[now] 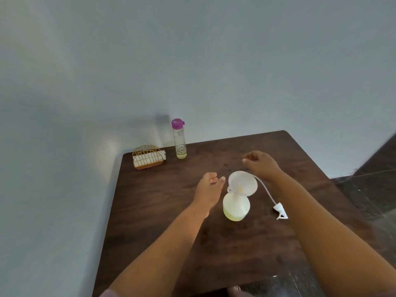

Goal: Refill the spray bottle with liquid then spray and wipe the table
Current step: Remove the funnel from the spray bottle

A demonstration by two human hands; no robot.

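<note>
Both forearms reach in from the near edge of the dark wooden table (162, 211), and neither hand holds anything: the left hand (209, 189) hovers just left of the funnel with fingers loosely curled, the right hand (260, 162) hangs relaxed beyond it, empty. Between them stands the spray bottle (235, 207), a squat translucent body with a little pale yellow liquid at its base and a wide white funnel (243, 182) seated in its neck. Its trigger head (280, 211) lies on the table just to the right, the dip tube trailing back toward the funnel. Judging by this, the pouring looks done or paused; the sensible move is to steady the bottle with one hand, lift the funnel straight up so drips fall inside, then thread the tube in and screw the head down square. At the far-left corner, well apart, stand a clear bottle with a purple cap (179, 139), nearly empty, and a gold wire napkin holder (147, 157)
</note>
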